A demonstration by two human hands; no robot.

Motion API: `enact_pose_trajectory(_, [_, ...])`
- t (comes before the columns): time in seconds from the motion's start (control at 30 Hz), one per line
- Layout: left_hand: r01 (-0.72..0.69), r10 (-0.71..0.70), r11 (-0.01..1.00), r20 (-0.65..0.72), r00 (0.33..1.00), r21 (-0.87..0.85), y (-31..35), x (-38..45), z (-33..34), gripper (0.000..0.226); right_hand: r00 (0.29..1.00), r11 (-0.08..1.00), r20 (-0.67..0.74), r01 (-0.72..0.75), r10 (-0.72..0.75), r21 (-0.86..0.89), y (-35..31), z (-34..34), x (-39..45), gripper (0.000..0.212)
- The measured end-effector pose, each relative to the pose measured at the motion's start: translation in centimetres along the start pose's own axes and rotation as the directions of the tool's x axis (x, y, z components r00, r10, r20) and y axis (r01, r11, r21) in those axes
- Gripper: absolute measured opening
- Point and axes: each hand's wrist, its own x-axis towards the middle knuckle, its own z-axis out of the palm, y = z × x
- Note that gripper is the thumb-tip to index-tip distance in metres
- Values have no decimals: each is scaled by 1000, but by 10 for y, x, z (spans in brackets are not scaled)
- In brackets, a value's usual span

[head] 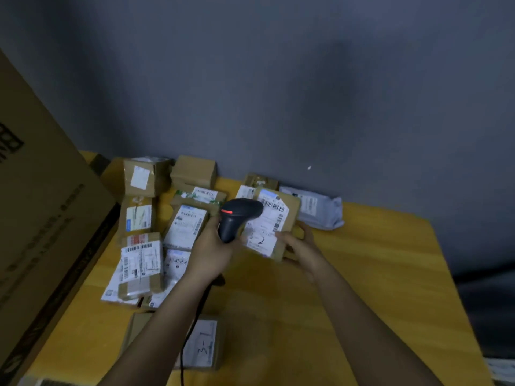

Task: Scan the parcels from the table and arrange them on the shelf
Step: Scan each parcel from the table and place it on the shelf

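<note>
I see a big cardboard carton (41,213) leaning left of the yellow table (362,274) (parcels piled along its left). My right hand (302,246) grips a labelled parcel (271,227) above it; my left hand (210,252) grasps the black scanner (237,217), aimed at the label.

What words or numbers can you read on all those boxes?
"3-1": handwritten on the white label of the parcel nearest the camera.
"2", with a blurred mark before it: handwritten on the label of the parcel the right hand holds.
Printed labels and barcodes on the other table parcels: too small and blurred to read.
Dark print on the big carton at left: not readable.
</note>
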Motion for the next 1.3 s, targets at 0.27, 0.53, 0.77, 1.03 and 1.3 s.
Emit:
enact_pose_trajectory(0.27, [-260, 257, 963, -49, 965, -70, 111, -15, 21, 34, 942, 953, -144, 300, -303, -44, -95, -57, -22, 94])
enact_pose_trajectory(0.53, [-511, 501, 856, -121, 857, -71, 225, -19, 43, 33, 853, 878, -225, 477, -470, -24, -187, -120, -81, 82])
enact_pose_trajectory(0.77, [-602, 593, 798, -140, 793, -25, 287, -28, 58, 32, 776, 805, -295, 592, -557, 38, -229, -148, -120, 76])
enact_pose_trajectory(1.03, [-649, 638, 755, -122, 760, -93, 319, -43, 66, 35, 744, 749, -298, 651, -597, 124, -252, -162, -148, 74])
enact_pose_trajectory(1.3, [-665, 661, 743, -71, 747, -79, 327, -47, 69, 36, 730, 733, -324, 666, -601, 141, -259, -169, -155, 76])
